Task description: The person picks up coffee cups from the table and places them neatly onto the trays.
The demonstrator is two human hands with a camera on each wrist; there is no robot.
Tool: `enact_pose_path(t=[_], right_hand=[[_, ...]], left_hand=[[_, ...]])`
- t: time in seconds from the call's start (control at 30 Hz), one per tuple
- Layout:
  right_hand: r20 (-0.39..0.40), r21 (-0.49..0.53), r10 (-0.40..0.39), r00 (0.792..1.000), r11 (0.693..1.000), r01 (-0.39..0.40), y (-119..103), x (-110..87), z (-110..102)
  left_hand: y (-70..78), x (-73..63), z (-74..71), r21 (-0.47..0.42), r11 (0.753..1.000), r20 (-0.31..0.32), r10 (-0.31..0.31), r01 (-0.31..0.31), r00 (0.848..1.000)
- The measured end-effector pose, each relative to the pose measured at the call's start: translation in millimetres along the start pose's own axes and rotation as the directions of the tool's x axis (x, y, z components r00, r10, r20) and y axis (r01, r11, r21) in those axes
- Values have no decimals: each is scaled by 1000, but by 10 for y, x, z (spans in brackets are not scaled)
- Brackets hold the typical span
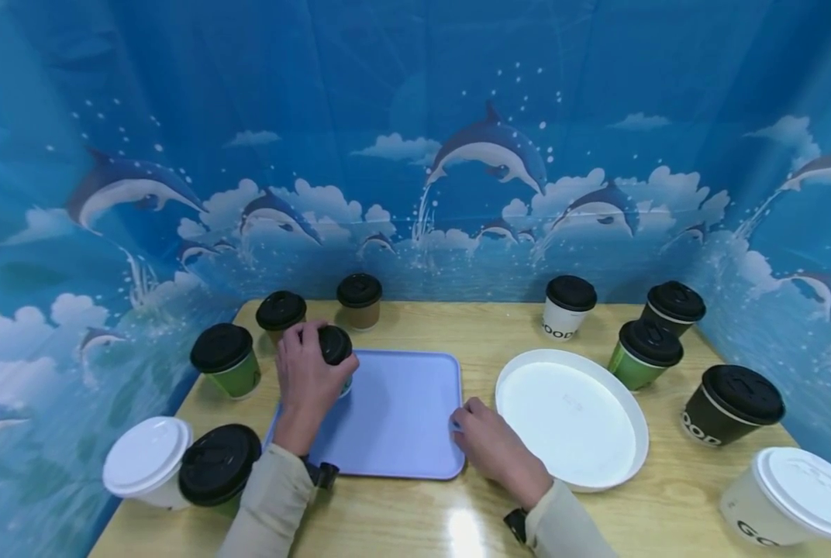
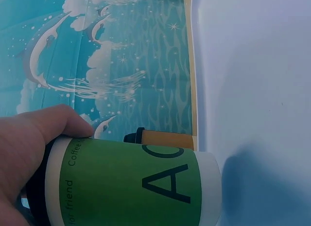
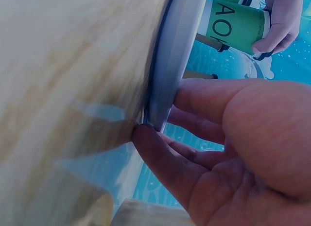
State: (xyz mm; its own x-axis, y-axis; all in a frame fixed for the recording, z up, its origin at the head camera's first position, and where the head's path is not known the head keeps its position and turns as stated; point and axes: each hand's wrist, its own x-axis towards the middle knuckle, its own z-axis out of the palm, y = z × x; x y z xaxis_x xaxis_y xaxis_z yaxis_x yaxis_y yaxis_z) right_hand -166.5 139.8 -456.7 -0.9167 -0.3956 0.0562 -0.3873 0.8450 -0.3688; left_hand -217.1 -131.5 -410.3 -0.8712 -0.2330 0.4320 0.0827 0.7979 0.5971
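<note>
My left hand [image 1: 308,380] grips a green paper coffee cup [image 2: 129,182] near its black lid [image 1: 335,346], over the upper left part of the lavender-blue tray [image 1: 398,418]. Dark "AO" lettering shows on the cup's side in the left wrist view. Whether its base touches the tray, I cannot tell; a shadow lies beside it on the tray. At the tray's right edge my right hand [image 1: 494,448] pinches the rim [image 3: 170,65], thumb and fingers on either side of it.
A round white tray [image 1: 572,418] lies to the right. Lidded cups stand on both sides: on the left a green cup [image 1: 237,373], brown cups [image 1: 363,314] and a white-lidded cup [image 1: 146,461]; on the right a black cup [image 1: 722,411] and several others. A dolphin-print curtain [image 1: 415,155] surrounds the wooden table [image 1: 415,515].
</note>
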Motion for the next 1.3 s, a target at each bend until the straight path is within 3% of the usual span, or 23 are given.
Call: enact_pose_path(t=[0.37,0.77,1.3], right_hand=[[-26,-19,-18,1000,1000,18,1,-2,0],[9,-12,33,999,999,-33,-9,18,5],[3,-2,15,1000,1000,-15,-2,21,10]], left_hand=[[-2,5,-12,-15,1000,-3,0,0,1000],[-18,7,-9,-11,1000,4,-2,2,1000],[-55,21,-4,-22,1000,-9,-7,7,1000]])
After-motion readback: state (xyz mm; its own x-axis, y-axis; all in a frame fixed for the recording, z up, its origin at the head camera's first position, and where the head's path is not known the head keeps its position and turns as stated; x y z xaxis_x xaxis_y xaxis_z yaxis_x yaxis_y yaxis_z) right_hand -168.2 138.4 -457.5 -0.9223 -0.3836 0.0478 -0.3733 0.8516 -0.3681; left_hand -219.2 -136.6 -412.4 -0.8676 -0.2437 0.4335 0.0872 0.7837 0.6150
